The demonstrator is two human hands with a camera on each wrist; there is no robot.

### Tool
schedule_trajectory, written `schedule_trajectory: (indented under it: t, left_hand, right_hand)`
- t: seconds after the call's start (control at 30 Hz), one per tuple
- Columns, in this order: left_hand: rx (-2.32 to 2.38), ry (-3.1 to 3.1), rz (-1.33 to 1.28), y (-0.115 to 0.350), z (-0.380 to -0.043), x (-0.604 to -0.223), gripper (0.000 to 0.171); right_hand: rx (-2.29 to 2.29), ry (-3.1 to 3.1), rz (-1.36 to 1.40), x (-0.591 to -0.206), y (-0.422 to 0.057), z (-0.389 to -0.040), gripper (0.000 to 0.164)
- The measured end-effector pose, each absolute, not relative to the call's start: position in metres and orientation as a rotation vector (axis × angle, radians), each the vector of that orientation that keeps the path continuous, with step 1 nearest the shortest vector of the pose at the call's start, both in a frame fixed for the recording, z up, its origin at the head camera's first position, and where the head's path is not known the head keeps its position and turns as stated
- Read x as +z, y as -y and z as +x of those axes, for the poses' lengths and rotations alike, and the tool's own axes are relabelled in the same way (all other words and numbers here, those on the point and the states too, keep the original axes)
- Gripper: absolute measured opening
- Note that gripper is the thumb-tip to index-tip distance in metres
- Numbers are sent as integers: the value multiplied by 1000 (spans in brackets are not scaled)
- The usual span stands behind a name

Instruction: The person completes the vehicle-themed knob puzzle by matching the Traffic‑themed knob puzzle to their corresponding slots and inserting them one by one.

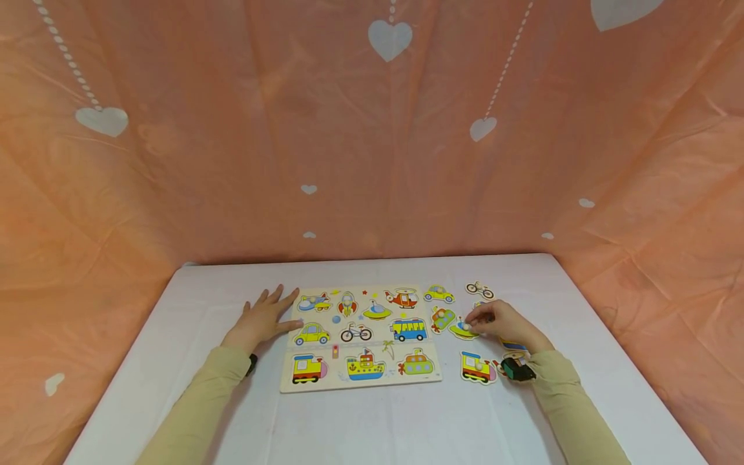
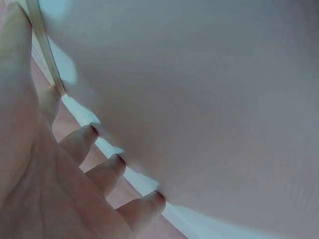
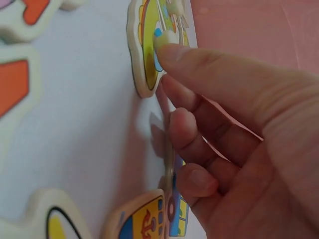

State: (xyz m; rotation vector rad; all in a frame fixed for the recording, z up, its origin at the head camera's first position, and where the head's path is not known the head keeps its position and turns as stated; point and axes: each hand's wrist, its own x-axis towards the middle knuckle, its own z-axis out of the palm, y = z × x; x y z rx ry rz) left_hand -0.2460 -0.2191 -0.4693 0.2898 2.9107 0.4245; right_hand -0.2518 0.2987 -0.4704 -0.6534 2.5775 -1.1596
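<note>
A wooden puzzle board with printed vehicle pictures lies on the table. My left hand rests at its left edge with fingers spread, the thumb and index fingertip reaching the board. In the left wrist view, the fingers of that hand stretch apart along the table. To the right of the board, my right hand pinches the knob of a flying saucer puzzle piece between thumb and forefinger. The right wrist view shows the saucer's yellow-green edge, with the other fingers curled below it.
Around the right hand lie a car piece, a bicycle piece, a submarine piece and a train piece. A ship piece is close under the right fingers. A pink curtain hangs behind the table.
</note>
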Motion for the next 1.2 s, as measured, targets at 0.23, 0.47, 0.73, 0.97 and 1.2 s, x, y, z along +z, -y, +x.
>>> schedule_trajectory:
  t: [0.23,0.47,0.73,0.97,1.2]
  left_hand:
    - [419,-2906,286,219,-246,-469,86]
    - [406,-2898,268,219,-246,-469,86]
    - [420,-2902,282,219,-246,-469,87]
    - [413,-2904,286,220,-247,-471,87]
    - [403,-2907,282,219,-247,-470,87]
  right_hand:
    - [-1166,-2573,-633,-460,-292,-244,16]
    - [-1161,-2580,-639,-472,-298,-250,17]
    - [-1132,-2611,-646,-474,-297,-251,15]
    - [-1123,-2635,-632,-476,-291,-252,14]
    - [-1091,-2672,-641,-474,-289,-252,12]
